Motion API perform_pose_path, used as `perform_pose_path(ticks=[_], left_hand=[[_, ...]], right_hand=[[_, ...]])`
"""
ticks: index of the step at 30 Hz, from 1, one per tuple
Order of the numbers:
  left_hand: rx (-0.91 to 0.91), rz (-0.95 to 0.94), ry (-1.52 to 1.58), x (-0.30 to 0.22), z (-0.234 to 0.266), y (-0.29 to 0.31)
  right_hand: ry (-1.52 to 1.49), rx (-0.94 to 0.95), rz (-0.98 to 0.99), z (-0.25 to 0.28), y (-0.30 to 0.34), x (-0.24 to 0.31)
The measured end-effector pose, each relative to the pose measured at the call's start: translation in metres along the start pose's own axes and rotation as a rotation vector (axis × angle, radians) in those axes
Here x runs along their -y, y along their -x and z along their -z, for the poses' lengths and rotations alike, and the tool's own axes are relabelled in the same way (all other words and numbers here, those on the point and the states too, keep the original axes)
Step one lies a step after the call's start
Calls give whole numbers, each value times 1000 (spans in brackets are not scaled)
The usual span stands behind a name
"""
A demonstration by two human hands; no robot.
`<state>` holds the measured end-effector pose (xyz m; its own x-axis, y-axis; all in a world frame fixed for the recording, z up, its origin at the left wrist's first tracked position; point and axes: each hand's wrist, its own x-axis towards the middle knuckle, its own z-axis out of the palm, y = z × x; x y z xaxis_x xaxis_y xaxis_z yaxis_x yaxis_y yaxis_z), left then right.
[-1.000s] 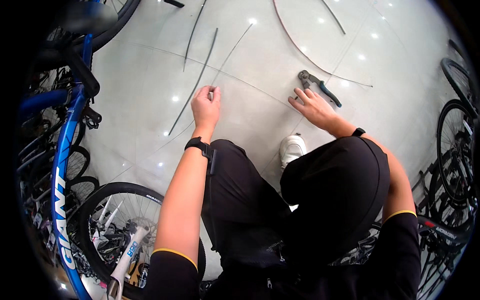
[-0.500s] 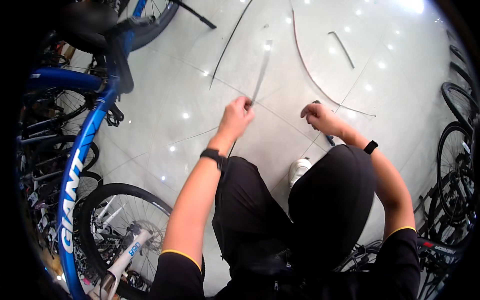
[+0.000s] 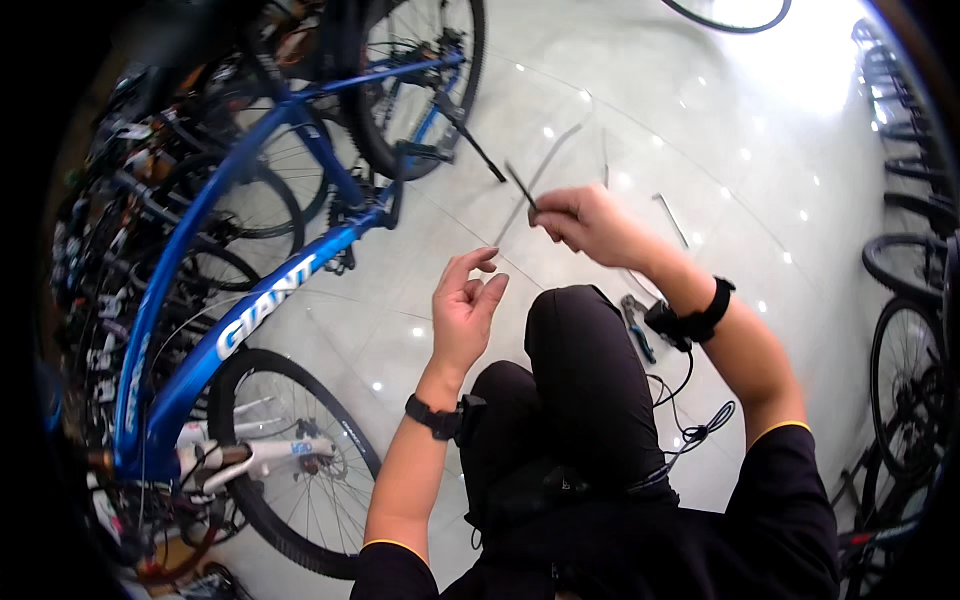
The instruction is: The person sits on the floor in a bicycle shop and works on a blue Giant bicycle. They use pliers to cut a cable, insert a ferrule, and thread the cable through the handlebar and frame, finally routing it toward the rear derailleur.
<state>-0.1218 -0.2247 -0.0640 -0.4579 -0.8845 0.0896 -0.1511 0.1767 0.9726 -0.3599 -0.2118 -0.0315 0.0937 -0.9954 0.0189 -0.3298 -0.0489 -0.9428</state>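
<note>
My right hand (image 3: 588, 226) is raised ahead of my knees, thumb and fingers pinched on a short, thin black cable piece (image 3: 520, 186) that slants up and left. Lower and to its left, my left hand (image 3: 464, 315) has its thumb and index finger apart, with no object visible in the gap. A blurred grey cable-like strip (image 3: 548, 158) curves down to the left fingertips; I cannot tell whether they touch it. Blue-handled pliers (image 3: 638, 328) lie on the floor beside my right knee. An L-shaped hex key (image 3: 671, 220) lies beyond my right forearm.
A blue bicycle frame (image 3: 272, 300) and its front wheel (image 3: 300, 465) stand close on my left, its kickstand (image 3: 478, 148) jutting toward my hands. Rows of bicycles line both sides. A loose black cord (image 3: 690, 436) hangs from my right wrist device (image 3: 690, 318).
The view has swung, bringing more of the blue bicycle in. My right hand has left the pliers and now pinches the black cable piece. My left fingers have parted.
</note>
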Motion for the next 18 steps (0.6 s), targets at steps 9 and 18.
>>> perform_pose_path(ticks=[9,18], left_hand=[[-246,-245,29,-115,18,25],[-172,-254,-12,-121,18,46]], right_hand=[[285,22,320,-41,25,78],[-534,119,214,-11,35,111]])
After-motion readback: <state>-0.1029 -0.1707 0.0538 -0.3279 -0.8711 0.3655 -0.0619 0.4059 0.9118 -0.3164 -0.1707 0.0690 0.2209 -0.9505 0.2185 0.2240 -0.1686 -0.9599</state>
